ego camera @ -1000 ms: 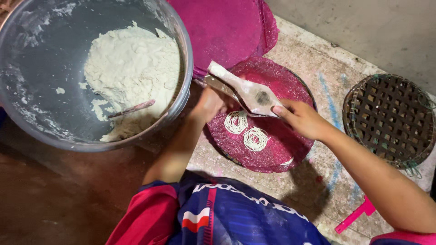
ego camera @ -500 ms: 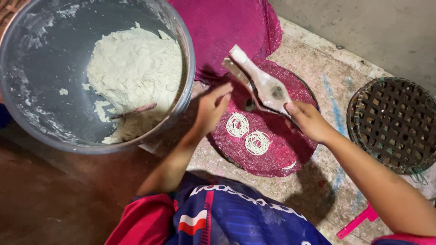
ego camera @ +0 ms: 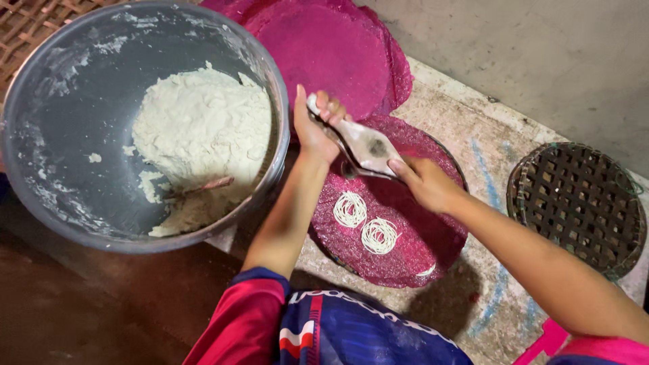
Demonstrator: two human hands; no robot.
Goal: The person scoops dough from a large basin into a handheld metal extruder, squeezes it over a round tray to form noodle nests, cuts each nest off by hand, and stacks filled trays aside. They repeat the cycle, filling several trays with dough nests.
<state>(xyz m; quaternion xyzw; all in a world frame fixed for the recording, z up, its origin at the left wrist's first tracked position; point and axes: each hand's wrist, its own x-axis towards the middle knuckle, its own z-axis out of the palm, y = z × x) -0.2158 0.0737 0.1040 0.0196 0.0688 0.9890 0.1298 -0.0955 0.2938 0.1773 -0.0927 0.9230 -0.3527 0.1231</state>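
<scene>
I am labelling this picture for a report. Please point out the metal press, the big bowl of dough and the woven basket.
metal press [ego camera: 365, 145]: head view, on its flat middle part.
big bowl [ego camera: 61, 115]: head view, on its bare inner wall.
woven basket [ego camera: 578, 203]: head view, on its lattice.

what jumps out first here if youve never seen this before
First the two hands, left hand and right hand, gripping the ends of a metal press over a round magenta mat at the centre. On that mat lie two small white noodle coils. At upper left a big grey bowl holds a heap of pale dough.
</scene>
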